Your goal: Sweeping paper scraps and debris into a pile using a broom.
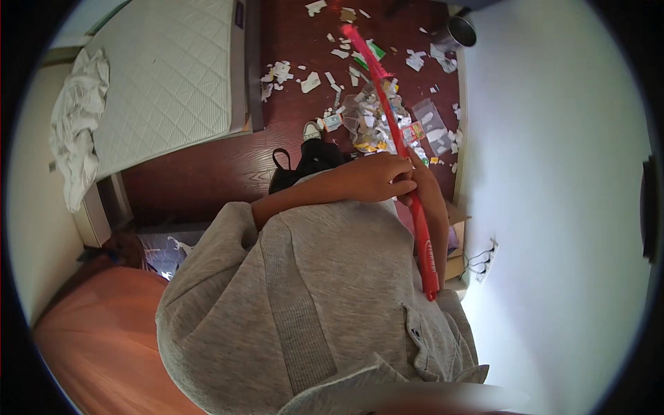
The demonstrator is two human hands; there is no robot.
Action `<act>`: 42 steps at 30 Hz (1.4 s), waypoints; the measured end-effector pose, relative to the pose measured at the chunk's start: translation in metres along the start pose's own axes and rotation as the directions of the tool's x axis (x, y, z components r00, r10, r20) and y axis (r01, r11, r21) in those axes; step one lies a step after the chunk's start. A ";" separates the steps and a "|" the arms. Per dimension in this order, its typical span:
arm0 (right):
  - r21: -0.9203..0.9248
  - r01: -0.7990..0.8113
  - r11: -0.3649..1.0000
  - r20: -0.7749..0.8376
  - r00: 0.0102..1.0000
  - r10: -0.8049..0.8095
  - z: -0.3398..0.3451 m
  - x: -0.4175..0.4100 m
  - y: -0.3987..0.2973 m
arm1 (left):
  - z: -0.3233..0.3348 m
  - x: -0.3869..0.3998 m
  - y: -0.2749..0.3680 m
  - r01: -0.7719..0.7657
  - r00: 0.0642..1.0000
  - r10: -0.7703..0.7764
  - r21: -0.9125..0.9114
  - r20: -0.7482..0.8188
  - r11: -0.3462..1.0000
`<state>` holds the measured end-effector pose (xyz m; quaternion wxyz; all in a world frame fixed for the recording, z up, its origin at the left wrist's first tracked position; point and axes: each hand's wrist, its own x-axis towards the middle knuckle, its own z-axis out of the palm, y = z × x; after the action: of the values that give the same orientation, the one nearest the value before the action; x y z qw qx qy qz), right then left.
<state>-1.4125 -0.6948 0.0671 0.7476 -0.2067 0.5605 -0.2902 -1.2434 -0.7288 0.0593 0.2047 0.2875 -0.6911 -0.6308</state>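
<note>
A broom with a red handle (pixel 426 249) slants across the middle of the view, its butt end close to my shirt. My left hand (pixel 381 176) reaches over from the left and grips the handle about halfway along. On the handle's other side is my right hand (pixel 421 168), also closed on it, its fingers partly hidden. Far from me, the broom's pinkish-red bristles (pixel 365 52) are over the dark red wooden floor. Beneath the handle lies a heap of mixed litter (pixel 371 116) with clear plastic, paper scraps and packets. A small carton (pixel 332 122) lies beside it, near my shoe (pixel 312 130).
Torn paper (pixel 311 82) is scattered across the floor. A bare mattress (pixel 171 67) on a bed frame stands left, a metal bin (pixel 460 32) at the upper right by the white wall (pixel 550 155). A cardboard box (pixel 456 218) and a power strip (pixel 486 262) are at right.
</note>
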 end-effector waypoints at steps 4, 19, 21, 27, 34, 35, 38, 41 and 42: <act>-0.311 -0.057 0.949 0.075 0.994 0.084 0.050 0.053 -0.008 | -0.042 -0.035 -0.027 0.188 0.974 -0.177 0.067 -0.139 0.980; -0.885 0.068 0.460 0.268 0.884 0.384 0.032 0.350 0.075 | 0.019 -0.147 -0.021 0.221 0.200 -0.367 -0.323 -0.908 0.920; -0.873 -0.034 0.486 0.238 0.841 0.487 -0.057 0.393 0.078 | 0.037 -0.140 -0.011 0.224 0.150 -0.399 -0.362 -0.905 0.905; -0.985 0.166 0.057 0.174 0.963 0.206 -0.204 0.393 0.062 | 0.122 -0.089 -0.016 -0.091 0.000 -0.531 -0.529 -0.847 0.844; -0.971 0.233 -0.048 0.210 0.934 0.289 -0.262 0.311 -0.041 | 0.159 -0.052 -0.027 0.036 0.142 -0.449 -0.449 -0.882 0.893; -0.979 0.206 -0.012 0.192 0.929 0.316 -0.263 0.301 -0.053 | 0.153 -0.053 -0.027 0.044 0.158 -0.412 -0.411 -0.897 0.911; -0.992 0.128 -0.011 0.119 0.943 0.311 -0.225 0.262 -0.074 | 0.144 -0.056 -0.015 0.095 0.089 -0.414 -0.406 -0.906 0.909; -0.983 0.150 -0.103 0.126 0.970 0.207 -0.180 0.250 -0.081 | 0.148 -0.058 -0.015 0.039 -0.025 -0.380 -0.381 -0.925 0.924; -0.985 0.165 0.054 0.173 0.960 0.219 -0.161 0.255 -0.083 | 0.153 -0.058 -0.016 0.035 -0.035 -0.377 -0.378 -0.926 0.925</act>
<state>-1.5318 -0.9239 -0.1098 0.4740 -0.6912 0.4984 0.2217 -1.2960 -0.5762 0.0297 0.5662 0.7195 -0.2085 -0.3439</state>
